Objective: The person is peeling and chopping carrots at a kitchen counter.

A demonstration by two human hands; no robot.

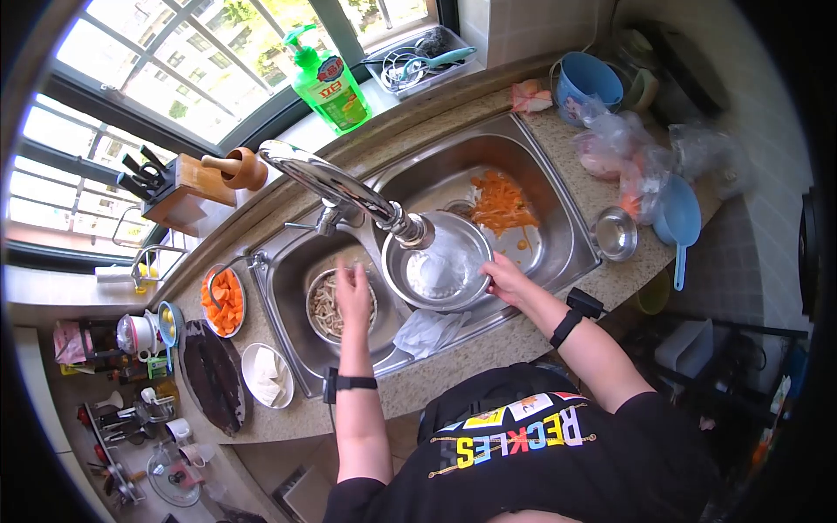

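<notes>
My right hand (505, 277) grips the rim of a round metal bowl (392, 277) under the chrome faucet (410, 228), at the divider between the two sink basins. White, foamy-looking water fills the bowl's middle. Over the left basin (292, 288), my left hand (353, 295) is raised with its fingers apart and nothing in it. Below it sits another bowl of pale, brownish sliced strips (324, 307), partly hidden by that hand. Carrot peelings (501, 205) lie in the right basin (427, 179). A crumpled clear plastic bag (429, 333) rests on the front of the divider.
Left of the sink stand a dish of carrot chunks (225, 301), a white bowl with white blocks (266, 376) and a dark board (212, 375). A green soap bottle (329, 87) and a knife block (187, 193) line the windowsill. Rightward are a small metal bowl (615, 234) and a blue dipper (678, 213).
</notes>
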